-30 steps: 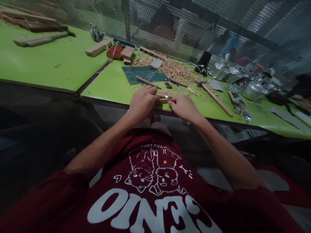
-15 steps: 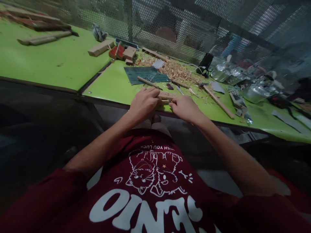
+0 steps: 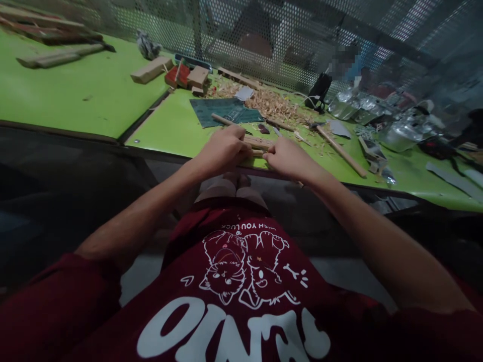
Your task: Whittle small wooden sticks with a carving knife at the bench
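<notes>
My left hand [image 3: 222,148] is closed around a short piece of pale wood [image 3: 259,143] at the near edge of the green table [image 3: 169,130]. My right hand [image 3: 289,158] is a fist right beside it, its fingertips at the wood's right end. It grips a small tool that the fingers almost fully hide. Both hands rest on the table edge above my knees.
A dark green cutting mat [image 3: 226,110] and a heap of wood shavings [image 3: 275,105] lie behind the hands. A long dowel [image 3: 341,151] is at the right, wooden blocks [image 3: 151,70] at the back left, foil containers [image 3: 347,108] at the back right. A perforated metal screen [image 3: 264,30] closes the far side.
The hands stay together on the wood; a bright blade tip seen between them a second ago is now hidden. The view has shifted slightly.
</notes>
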`<move>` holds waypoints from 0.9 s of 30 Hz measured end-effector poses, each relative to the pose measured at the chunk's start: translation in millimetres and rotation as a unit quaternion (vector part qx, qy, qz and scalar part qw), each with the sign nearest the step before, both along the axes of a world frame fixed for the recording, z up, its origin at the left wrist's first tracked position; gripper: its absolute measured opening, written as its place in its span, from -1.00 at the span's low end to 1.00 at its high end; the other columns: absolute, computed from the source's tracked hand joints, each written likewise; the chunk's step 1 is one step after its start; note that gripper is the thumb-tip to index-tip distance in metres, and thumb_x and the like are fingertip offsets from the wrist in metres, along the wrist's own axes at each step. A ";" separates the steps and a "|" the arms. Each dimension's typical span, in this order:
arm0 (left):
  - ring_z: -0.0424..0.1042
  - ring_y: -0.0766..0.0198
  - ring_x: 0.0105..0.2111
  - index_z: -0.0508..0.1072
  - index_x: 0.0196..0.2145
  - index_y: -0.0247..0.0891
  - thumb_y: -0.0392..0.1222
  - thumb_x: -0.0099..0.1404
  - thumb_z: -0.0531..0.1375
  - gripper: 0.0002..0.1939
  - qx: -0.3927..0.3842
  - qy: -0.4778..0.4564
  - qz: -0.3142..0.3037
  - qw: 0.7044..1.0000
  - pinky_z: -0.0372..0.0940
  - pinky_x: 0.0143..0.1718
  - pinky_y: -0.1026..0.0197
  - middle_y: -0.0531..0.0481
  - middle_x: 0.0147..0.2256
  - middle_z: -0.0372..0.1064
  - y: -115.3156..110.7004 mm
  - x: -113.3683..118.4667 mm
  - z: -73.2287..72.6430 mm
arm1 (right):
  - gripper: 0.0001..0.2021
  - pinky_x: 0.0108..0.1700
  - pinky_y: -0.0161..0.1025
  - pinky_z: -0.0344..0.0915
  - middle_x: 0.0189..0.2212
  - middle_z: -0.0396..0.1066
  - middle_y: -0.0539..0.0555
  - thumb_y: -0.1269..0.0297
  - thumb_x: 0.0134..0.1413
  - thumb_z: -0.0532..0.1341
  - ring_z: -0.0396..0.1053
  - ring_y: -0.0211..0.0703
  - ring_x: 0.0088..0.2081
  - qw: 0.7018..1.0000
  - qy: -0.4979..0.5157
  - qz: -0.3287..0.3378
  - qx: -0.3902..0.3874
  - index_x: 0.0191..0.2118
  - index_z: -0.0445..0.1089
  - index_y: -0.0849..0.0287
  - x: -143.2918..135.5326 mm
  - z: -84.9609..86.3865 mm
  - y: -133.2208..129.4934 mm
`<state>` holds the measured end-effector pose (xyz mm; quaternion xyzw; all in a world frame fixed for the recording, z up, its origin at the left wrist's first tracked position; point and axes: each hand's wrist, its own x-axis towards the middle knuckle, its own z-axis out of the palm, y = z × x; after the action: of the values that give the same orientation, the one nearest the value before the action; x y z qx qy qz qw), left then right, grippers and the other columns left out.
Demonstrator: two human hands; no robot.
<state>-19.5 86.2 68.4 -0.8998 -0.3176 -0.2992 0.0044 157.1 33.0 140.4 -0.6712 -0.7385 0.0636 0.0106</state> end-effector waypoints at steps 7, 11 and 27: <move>0.30 0.15 -0.37 0.57 -0.47 -0.34 -0.04 0.44 0.05 -0.53 0.040 0.022 0.007 0.999 0.19 -0.26 0.07 -0.14 -0.45 0.32 7.2 1.6 -0.1 | -0.84 -0.45 -0.21 -0.08 -0.67 0.06 -0.04 0.36 0.15 0.15 0.04 -0.25 -0.56 0.999 0.008 -0.009 -0.034 -0.38 0.43 0.27 -3.8 8.3 6.4; 0.29 0.12 -0.29 0.56 -0.46 -0.35 -0.07 0.45 0.04 -0.54 0.049 0.015 0.005 0.999 0.20 -0.19 0.04 -0.16 -0.39 0.35 4.1 3.2 -1.3 | -0.88 -0.45 -0.22 -0.06 -0.68 0.11 -0.04 0.37 0.11 0.18 0.10 -0.26 -0.55 0.998 -0.005 -0.009 -0.059 -0.40 0.43 0.27 -5.1 15.3 8.3; 0.25 0.10 -0.27 0.60 -0.40 -0.29 -0.13 0.49 -0.01 -0.54 0.095 0.013 -0.030 0.995 0.18 -0.21 0.07 -0.16 -0.38 0.32 2.8 5.5 -9.3 | -0.91 -0.48 -0.28 0.01 -0.71 0.14 -0.06 0.35 0.13 0.22 0.13 -0.29 -0.60 0.996 0.013 -0.040 -0.079 -0.36 0.38 0.26 -10.0 21.9 4.5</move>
<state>-14.0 89.0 59.1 -0.9084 -0.2603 -0.3161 0.0848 147.2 37.5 162.3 -0.6979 -0.7037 0.1299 -0.0297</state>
